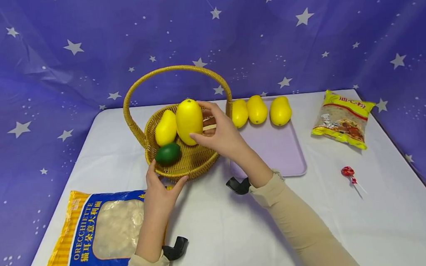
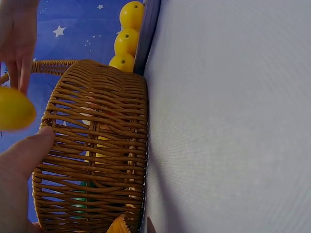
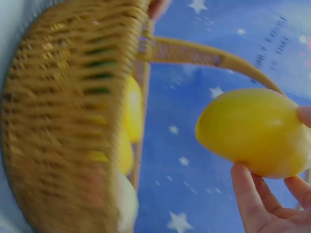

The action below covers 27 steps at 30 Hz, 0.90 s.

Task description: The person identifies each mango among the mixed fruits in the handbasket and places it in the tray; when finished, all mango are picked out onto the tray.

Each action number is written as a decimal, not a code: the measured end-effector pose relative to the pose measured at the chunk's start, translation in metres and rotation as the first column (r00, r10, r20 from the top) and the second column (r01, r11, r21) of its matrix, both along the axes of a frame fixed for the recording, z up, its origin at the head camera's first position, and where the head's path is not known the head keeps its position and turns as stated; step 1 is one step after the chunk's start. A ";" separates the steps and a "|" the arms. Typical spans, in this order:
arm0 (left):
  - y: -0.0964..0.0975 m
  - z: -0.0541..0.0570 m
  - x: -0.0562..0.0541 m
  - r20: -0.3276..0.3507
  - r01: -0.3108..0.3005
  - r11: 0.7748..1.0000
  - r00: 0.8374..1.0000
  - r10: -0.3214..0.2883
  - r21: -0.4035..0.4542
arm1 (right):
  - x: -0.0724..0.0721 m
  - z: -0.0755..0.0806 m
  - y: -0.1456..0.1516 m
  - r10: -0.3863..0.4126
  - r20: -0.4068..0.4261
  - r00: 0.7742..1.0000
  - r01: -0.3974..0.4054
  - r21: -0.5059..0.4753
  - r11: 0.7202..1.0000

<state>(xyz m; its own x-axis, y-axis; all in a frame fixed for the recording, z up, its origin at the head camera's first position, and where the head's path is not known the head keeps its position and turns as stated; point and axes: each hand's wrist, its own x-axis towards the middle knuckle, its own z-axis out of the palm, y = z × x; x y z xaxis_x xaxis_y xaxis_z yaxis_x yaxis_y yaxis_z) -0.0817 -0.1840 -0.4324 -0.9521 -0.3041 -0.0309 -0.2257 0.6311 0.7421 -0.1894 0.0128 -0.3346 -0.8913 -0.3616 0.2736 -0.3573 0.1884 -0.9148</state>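
Note:
My right hand [image 1: 224,134] holds a yellow mango [image 1: 189,120] above the wicker basket [image 1: 197,167], thumb on one side and fingers on the other. In the right wrist view, this mango [image 3: 248,131] is well clear of the rim. My left hand [image 1: 161,195] grips the basket's front rim; its thumb [image 2: 34,148] presses the wicker in the left wrist view. Inside the basket lie another yellow mango [image 1: 165,128] and a dark green oval fruit [image 1: 168,154]. A pale rounded thing [image 3: 127,204] also shows inside, mostly hidden by the basket wall.
A lilac tray [image 1: 275,157] with three yellow mangoes [image 1: 257,109] along its far end stands right of the basket. A blue and orange pasta bag [image 1: 104,233] lies front left. At the right are a yellow food packet [image 1: 343,118] and a red lollipop [image 1: 348,171].

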 end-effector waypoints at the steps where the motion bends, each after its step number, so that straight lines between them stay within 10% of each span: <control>1: 0.000 0.000 0.000 0.002 0.000 1.000 1.000 0.000 0.002 | 0.002 0.002 0.006 -0.007 -0.006 1.000 0.007 -0.015 1.000; 9: -0.002 0.002 0.000 0.023 0.007 1.000 1.000 -0.007 0.013 | 0.005 0.015 0.061 -0.190 -0.001 0.982 0.190 -0.053 0.980; 15: -0.003 0.002 0.000 0.025 0.008 1.000 1.000 -0.008 0.017 | -0.005 0.003 0.096 -0.329 0.047 0.943 0.317 0.168 0.934; 27: -0.001 0.000 -0.001 0.019 0.007 1.000 1.000 -0.007 0.004 | -0.014 -0.053 0.103 -0.255 0.285 0.924 0.071 0.526 0.847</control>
